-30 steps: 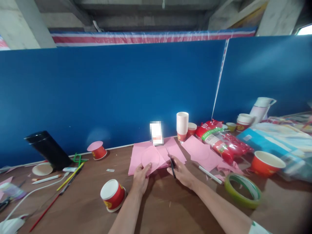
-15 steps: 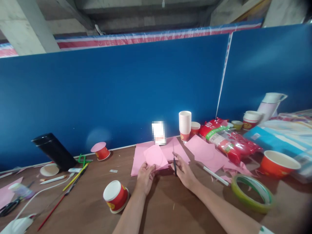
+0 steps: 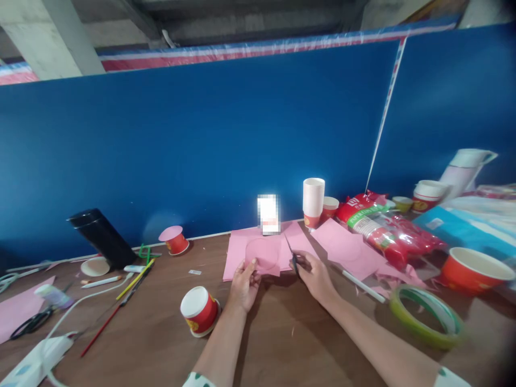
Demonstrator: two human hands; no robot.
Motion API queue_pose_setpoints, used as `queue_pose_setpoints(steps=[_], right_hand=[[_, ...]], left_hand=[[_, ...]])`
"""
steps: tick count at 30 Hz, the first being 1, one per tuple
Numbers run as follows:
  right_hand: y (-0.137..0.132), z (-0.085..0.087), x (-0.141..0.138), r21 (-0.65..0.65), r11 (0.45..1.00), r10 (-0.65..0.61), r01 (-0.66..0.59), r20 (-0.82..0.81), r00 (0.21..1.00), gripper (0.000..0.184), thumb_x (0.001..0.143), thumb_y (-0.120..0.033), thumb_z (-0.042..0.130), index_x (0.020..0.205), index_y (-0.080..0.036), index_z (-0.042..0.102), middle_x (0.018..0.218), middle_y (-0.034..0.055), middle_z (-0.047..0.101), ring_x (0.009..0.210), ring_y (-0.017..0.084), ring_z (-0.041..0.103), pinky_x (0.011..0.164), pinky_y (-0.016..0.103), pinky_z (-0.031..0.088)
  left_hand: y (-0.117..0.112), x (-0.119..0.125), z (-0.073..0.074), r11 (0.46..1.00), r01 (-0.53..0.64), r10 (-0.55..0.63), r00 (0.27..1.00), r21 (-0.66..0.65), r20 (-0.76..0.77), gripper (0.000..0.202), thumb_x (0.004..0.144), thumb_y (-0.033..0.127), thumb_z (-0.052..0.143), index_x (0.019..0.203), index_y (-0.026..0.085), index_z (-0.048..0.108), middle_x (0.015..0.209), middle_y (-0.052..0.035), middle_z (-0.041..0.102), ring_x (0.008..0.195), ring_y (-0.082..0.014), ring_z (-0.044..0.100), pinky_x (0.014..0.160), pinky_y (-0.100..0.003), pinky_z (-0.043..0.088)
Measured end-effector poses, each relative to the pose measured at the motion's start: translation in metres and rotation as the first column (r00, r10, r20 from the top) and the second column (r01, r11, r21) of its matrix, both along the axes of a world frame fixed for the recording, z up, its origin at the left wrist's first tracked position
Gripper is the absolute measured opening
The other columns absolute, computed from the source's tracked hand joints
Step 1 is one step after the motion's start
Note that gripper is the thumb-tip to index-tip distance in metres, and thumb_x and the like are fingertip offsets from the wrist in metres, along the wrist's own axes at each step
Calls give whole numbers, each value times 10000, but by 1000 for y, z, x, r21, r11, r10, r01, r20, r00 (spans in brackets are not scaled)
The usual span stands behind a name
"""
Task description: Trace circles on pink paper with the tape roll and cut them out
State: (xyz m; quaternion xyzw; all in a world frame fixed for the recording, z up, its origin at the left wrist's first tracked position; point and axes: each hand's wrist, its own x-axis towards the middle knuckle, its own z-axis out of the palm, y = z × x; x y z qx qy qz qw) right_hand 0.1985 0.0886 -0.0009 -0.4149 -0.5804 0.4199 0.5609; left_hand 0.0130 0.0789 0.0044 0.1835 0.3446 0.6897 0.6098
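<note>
A piece of pink paper (image 3: 264, 255) with a round outline drawn on it is pinched between the thumb and fingers of my left hand (image 3: 245, 282). To its right, my right hand (image 3: 316, 274) grips dark-handled scissors (image 3: 295, 263), whose blades point up and away from me, apart from the held piece. Beneath and behind lies a stack of pink sheets (image 3: 236, 258). At the back of the stack stands a bright, pixelated object (image 3: 269, 215) that I cannot make out.
An upturned red paper cup (image 3: 200, 310) stands left of my left forearm. On the right lie pink offcuts (image 3: 346, 247), a white stick (image 3: 363, 286), a tape roll (image 3: 427, 317) and a red plastic pack (image 3: 379, 226). A black cylinder (image 3: 102, 236) leans at left.
The pink piece has turned in my left hand and looks darker. My right hand and the scissors have shifted slightly, the blades now tilting left. The whole view has moved a little.
</note>
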Motion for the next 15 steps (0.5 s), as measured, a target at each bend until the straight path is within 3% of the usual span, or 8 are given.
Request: queue_pose_setpoints(steps=[5, 11, 15], right_hand=[[1, 2, 2, -91, 996, -21, 22, 6, 1000, 422, 681, -372, 690, 1024, -152, 578, 757, 51, 694, 669, 190, 648, 573, 271, 520], [2, 1, 2, -149, 989, -3, 6, 24, 1000, 423, 675, -376, 689, 1015, -150, 577, 798, 58, 690, 637, 177, 628, 461, 225, 468], [3, -2, 1, -157, 988, -13, 14, 12, 1000, 420, 676, -367, 687, 1021, -156, 575, 819, 60, 691, 636, 177, 629, 448, 222, 468]], left_hand=[[0, -3, -2, 1000, 23, -22, 1000, -10, 11, 219, 586, 155, 781, 719, 130, 609, 583, 45, 588, 452, -30, 512, 424, -126, 432], [3, -2, -6, 996, 83, -83, 996, 38, 10, 168, 617, 130, 759, 725, 126, 631, 658, -5, 655, 608, -103, 626, 635, -226, 557], [3, -1, -6, 996, 84, -84, 996, 2, -1, 153, 590, 81, 765, 675, 76, 639, 647, -43, 665, 631, -108, 636, 652, -188, 546]])
